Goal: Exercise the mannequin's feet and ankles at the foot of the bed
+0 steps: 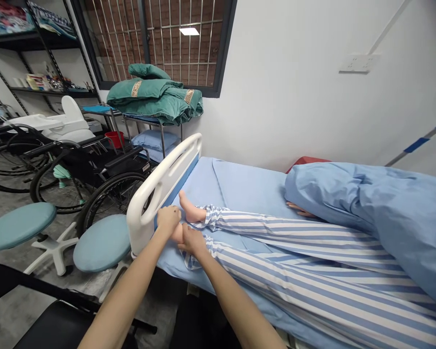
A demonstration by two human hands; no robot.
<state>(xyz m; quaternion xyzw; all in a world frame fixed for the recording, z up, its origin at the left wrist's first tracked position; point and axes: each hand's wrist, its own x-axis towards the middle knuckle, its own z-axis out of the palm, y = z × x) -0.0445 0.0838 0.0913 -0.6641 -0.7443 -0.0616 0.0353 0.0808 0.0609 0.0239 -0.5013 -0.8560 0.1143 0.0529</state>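
Observation:
A manikin in blue-and-white striped pyjamas (294,252) lies on a hospital bed under a light blue cover (378,213), with its bare feet toward me. My left hand (168,219) and my right hand (192,241) close around its nearer foot (178,234) from either side, hiding most of it. The other foot (191,211) rests just beyond them, on the blue sheet (240,186), and my left hand is close to it. A manikin hand (300,209) pokes out from under the cover. The manikin's head and upper body are hidden.
A white bed rail (163,194) stands just left of my hands. Two teal stools (101,242) and a wheelchair (94,179) stand beyond it on the floor. Green bedding (152,94) is piled on a cart by the barred window, and shelves stand at far left.

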